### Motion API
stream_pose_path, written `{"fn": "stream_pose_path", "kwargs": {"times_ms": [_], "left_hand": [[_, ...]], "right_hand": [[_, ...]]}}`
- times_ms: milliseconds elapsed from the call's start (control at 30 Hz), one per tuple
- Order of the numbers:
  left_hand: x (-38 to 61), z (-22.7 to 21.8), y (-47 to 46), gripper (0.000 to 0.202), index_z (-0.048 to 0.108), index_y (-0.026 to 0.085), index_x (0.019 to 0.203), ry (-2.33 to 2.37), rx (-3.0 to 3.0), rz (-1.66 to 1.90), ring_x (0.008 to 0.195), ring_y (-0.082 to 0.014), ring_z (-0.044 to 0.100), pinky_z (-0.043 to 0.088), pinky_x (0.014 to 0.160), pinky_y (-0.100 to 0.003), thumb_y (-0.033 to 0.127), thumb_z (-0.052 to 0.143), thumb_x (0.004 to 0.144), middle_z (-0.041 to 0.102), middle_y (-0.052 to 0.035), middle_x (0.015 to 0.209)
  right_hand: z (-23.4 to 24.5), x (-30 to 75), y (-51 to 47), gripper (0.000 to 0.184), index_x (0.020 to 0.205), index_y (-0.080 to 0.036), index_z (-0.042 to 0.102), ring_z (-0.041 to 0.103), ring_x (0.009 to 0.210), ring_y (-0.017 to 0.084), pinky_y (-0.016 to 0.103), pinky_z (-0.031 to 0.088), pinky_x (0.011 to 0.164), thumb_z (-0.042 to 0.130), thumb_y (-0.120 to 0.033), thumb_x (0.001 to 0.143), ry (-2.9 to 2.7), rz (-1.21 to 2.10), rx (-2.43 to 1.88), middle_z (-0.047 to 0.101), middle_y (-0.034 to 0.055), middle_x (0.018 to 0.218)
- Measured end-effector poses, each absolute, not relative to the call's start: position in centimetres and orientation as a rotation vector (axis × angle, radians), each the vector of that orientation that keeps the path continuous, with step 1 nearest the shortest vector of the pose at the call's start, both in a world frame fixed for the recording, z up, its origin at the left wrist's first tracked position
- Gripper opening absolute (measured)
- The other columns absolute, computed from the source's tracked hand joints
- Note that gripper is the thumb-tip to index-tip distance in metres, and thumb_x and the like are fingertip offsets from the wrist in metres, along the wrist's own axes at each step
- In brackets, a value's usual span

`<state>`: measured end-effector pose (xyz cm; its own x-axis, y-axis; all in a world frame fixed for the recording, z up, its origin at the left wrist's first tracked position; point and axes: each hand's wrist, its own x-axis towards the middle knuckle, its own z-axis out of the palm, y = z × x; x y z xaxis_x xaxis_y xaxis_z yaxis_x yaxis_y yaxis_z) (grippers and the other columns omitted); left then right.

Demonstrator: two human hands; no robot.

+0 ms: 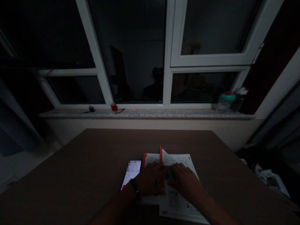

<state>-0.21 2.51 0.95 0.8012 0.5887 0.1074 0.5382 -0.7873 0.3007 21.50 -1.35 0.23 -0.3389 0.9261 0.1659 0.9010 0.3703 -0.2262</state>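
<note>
A lit phone point(131, 174) is laid on the counter point(93, 162) just L of the left hand point(150, 180), whose grip is spread flat on a paper leaflet point(175, 203) at the counter's near centre. The right hand point(185, 181) is pressed flat beside it, grip open, nothing held.

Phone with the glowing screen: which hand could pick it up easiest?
Probably the left hand. It rests on the left part of the paper, right beside the phone. The right hand lies on the paper's right part, farther off, and would have to cross over the left.
</note>
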Motion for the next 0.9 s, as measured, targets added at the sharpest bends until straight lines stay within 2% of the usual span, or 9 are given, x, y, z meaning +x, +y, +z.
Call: {"fn": "stream_pose_path", "kwargs": {"times_ms": [200,367,667,900], "left_hand": [[0.04,1.53,2.42,0.029,0.059,0.028,0.120,0.882,2.754,0.280,0.116,-0.0262,0.049,0.040,0.098,-0.039,0.028,0.065,0.092,0.052,-0.0033,0.132],[0.31,1.32,2.59,0.032,0.057,0.028,0.123,0.912,2.781,0.257,0.118,-0.0251,0.048,0.039,0.100,-0.039,0.015,0.059,0.093,0.052,-0.0031,0.133],[0.22,1.26,2.45,0.032,0.057,0.027,0.122,0.909,2.783,0.295,0.119,-0.0247,0.047,0.039,0.101,-0.039,0.014,0.060,0.093,0.052,-0.0037,0.134],[0.25,1.28,2.41,0.032,0.059,0.026,0.120,0.901,2.764,0.306,0.117,-0.0245,0.048,0.041,0.100,-0.038,0.016,0.065,0.090,0.053,-0.0037,0.132]], "right_hand": [[0.51,21.33,-1.57,0.026,0.106,-0.020,0.059,0.057,0.101,0.029,0.038,0.043,0.082,0.066,-0.027,0.082,-2.372,0.116,-1.619,0.064,0.0084,0.107],[0.24,21.24,-1.55,0.027,0.109,-0.019,0.060,0.058,0.101,0.029,0.040,0.044,0.082,0.065,-0.026,0.083,-2.379,0.096,-1.621,0.064,0.0092,0.110],[-0.45,21.42,-1.63,0.030,0.112,-0.018,0.060,0.058,0.105,0.030,0.041,0.045,0.086,0.065,-0.026,0.083,-2.387,0.006,-1.583,0.065,0.0114,0.115],[-0.07,21.21,-1.59,0.027,0.109,-0.018,0.062,0.059,0.103,0.029,0.039,0.046,0.086,0.060,-0.022,0.083,-2.371,0.090,-1.607,0.066,0.0109,0.111]]}}
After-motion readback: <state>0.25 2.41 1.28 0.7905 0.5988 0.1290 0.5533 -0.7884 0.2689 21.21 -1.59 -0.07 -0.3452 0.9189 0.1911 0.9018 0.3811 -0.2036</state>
